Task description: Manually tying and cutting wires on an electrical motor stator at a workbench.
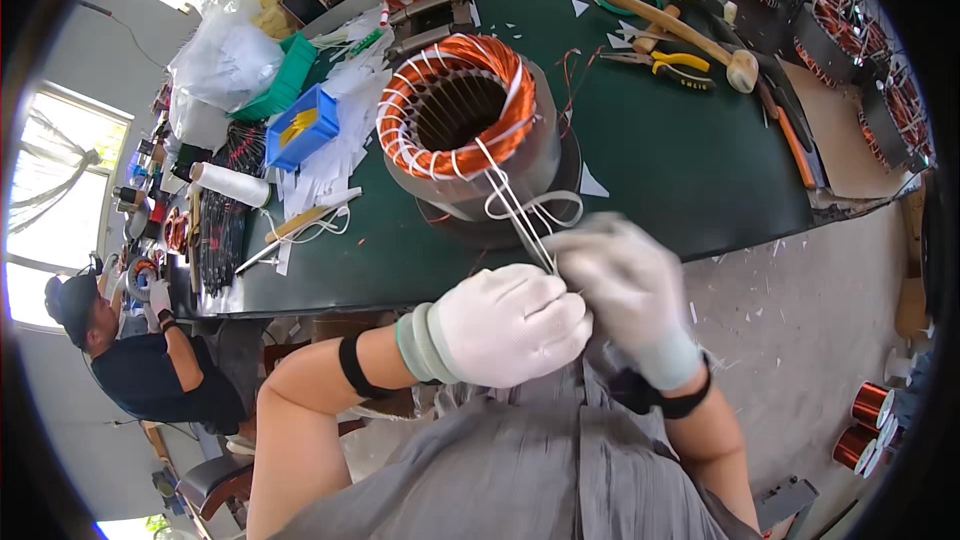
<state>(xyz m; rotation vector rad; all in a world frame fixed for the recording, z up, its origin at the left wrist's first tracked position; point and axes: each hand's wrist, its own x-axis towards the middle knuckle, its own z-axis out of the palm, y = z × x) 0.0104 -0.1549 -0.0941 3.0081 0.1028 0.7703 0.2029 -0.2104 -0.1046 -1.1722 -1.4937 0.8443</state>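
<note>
A motor stator point(545, 155) stands upright on the green-topped workbench, its steel body topped by a ring of copper windings point(520, 90). White lacing cord point(512, 198) is wrapped around the windings at intervals. From the near side of the ring, strands of it run taut down toward me, with a loose loop beside them. My left hand point(510, 328), in a white knit glove, is closed on the cord in front of the bench edge. Close against it is my gloved right hand point(630, 285), smeared by motion; its fingers cannot be made out.
Hammers point(690, 25), yellow-handled pliers point(680, 65) and wound stators point(840, 25) lie at the right. At left are a blue bin point(303, 128), a green bin point(275, 85), a thread cone point(230, 183) and paper strips. A co-worker point(150, 360) works at far left.
</note>
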